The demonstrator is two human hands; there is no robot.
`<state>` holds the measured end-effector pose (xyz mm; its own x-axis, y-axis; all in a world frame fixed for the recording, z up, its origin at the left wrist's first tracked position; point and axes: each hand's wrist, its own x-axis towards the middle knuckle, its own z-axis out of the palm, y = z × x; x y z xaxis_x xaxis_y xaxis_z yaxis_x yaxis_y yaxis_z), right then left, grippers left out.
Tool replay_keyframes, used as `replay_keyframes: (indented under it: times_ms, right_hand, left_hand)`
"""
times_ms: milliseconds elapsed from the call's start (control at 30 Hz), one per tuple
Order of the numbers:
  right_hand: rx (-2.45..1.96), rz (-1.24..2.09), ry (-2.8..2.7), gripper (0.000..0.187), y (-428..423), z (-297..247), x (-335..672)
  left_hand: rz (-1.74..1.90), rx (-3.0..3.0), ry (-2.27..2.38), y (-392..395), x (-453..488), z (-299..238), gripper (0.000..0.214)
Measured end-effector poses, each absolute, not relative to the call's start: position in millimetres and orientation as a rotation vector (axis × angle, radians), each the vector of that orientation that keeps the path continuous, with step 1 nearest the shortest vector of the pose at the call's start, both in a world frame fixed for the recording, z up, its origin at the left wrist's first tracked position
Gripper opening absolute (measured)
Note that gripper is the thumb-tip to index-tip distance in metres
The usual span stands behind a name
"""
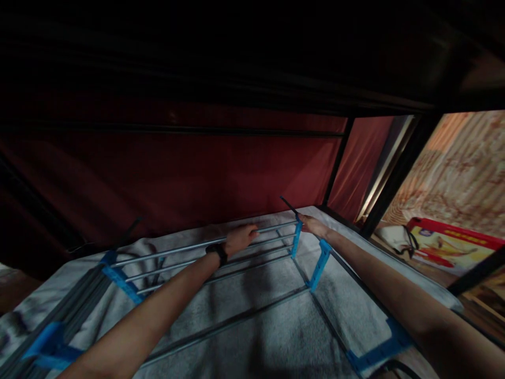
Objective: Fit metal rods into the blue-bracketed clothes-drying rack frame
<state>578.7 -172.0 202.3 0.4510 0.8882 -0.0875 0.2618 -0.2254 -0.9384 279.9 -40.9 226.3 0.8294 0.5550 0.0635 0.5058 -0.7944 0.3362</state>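
My left hand (240, 238), with a black watch on the wrist, is closed round the top grey metal tube (169, 255) of a rack frame. My right hand (311, 225) grips the upper end of a blue plastic bracket (296, 239), where that tube meets it; its fingertips are partly hidden. Several tubes run from this bracket to another blue bracket (122, 276) on the left. Nearer to me stands a further blue bracket (319, 265), below my right forearm. A thin dark rod (289, 203) sticks up behind my right hand.
The frame rests on a grey-white cloth (260, 321) inside a dark metal bunk structure (398, 173). More tubes (84, 300) lie at left. Blue brackets are at the lower left (53, 345) and lower right (381, 350). Red fabric (205, 179) hangs behind; a red-and-yellow box (445, 245) lies right.
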Motion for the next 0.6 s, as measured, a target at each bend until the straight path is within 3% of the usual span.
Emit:
replay_keyframes:
  times_ms: [300,600]
  right_hand:
    - [-1.781,0.779,-0.875,0.048,-171,203,569]
    - [-1.830,0.746,-0.935,0.053,-172,209,566]
  left_hand:
    - [0.190,2.716,0.844,-41,281,224,0.038]
    - [0.153,2.742,0.819,-41,282,228,0.038]
